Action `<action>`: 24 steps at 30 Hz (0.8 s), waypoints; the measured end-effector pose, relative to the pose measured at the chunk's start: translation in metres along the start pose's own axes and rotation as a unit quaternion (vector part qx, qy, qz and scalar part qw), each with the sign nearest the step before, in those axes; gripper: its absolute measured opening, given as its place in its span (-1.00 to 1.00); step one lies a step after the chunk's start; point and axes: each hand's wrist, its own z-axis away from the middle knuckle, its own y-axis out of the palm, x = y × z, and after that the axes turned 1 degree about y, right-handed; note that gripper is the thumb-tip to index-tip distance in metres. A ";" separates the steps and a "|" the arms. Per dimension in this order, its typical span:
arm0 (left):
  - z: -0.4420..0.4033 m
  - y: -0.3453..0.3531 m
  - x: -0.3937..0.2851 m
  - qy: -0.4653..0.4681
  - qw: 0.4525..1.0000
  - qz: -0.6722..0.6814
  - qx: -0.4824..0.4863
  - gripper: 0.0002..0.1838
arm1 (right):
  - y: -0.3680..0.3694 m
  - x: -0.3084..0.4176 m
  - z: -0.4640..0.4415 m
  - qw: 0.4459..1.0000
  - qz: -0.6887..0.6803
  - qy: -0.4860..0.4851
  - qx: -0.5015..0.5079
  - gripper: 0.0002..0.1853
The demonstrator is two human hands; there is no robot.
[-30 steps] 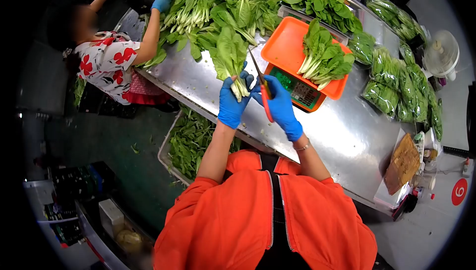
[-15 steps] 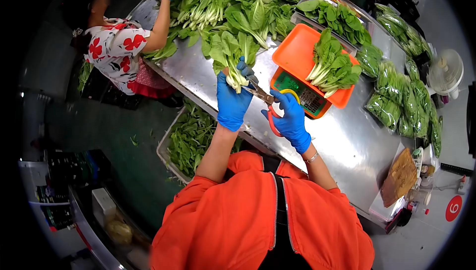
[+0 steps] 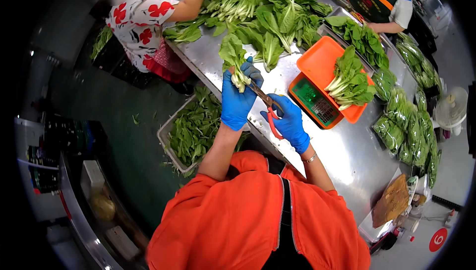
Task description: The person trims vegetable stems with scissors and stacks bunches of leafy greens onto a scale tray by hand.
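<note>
Holding leafy greens (image 3: 232,54) over the metal table (image 3: 342,163), pinched near the pale base in the left hand (image 3: 238,94); probably light, floppy and bruisable up top, firmer lower, so best gripped there tbh; clutching red-handled scissors (image 3: 268,101) in the right hand (image 3: 291,125), close to the base

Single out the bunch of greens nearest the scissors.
The bunch in the left hand: its pale stem end is right at the scissors. The greens on the orange tray, the heap and the bags lie apart from them.
</note>
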 end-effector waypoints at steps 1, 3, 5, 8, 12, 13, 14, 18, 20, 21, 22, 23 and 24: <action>0.002 0.000 -0.003 0.007 1.000 0.000 0.001 -0.62 | 0.001 0.001 -0.001 1.000 0.000 -0.005 0.007 -0.55; 0.005 -0.001 -0.009 0.024 0.999 0.003 -0.023 -0.63 | 0.010 -0.009 0.000 1.000 -0.004 -0.025 -0.001 -0.56; 0.008 -0.005 -0.016 0.030 0.999 -0.010 -0.004 -0.64 | 0.015 -0.011 0.000 0.998 0.016 -0.063 -0.014 -0.58; 0.014 -0.004 -0.022 0.079 0.993 -0.074 -0.037 -0.69 | 0.019 -0.008 0.002 0.999 0.014 -0.037 0.001 -0.59; 0.018 -0.002 -0.033 0.104 0.982 -0.147 -0.047 -0.63 | 0.008 -0.001 0.000 0.997 -0.048 0.000 0.060 -0.59; 0.019 -0.002 -0.034 0.104 0.982 -0.147 -0.048 -0.63 | 0.003 0.001 -0.001 0.995 -0.058 -0.001 0.080 -0.58; 0.020 0.000 -0.034 0.117 0.973 -0.184 -0.070 -0.64 | 0.000 0.001 -0.001 0.995 -0.058 0.000 0.079 -0.58; 0.022 -0.002 -0.038 0.100 0.962 -0.253 -0.027 -0.80 | -0.014 -0.001 -0.005 0.988 -0.019 0.003 0.154 -0.54; 0.023 0.000 -0.039 0.084 0.958 -0.275 -0.022 -0.78 | -0.022 0.002 -0.008 0.981 -0.018 0.026 0.194 -0.52; 0.023 0.000 -0.039 0.067 0.952 -0.298 -0.017 -0.77 | -0.025 0.003 -0.009 0.981 -0.018 0.027 0.193 -0.52; 0.022 -0.002 -0.040 0.067 0.952 -0.297 -0.017 -0.77 | -0.029 0.004 -0.011 0.976 -0.020 0.039 0.214 -0.52; 0.020 -0.005 -0.042 0.047 0.950 -0.310 -0.003 -0.75 | -0.033 0.006 -0.012 0.971 -0.022 0.052 0.234 -0.52; 0.019 -0.006 -0.043 0.027 0.946 -0.323 0.012 -0.73 | -0.037 0.008 -0.015 0.967 -0.013 0.053 0.249 -0.53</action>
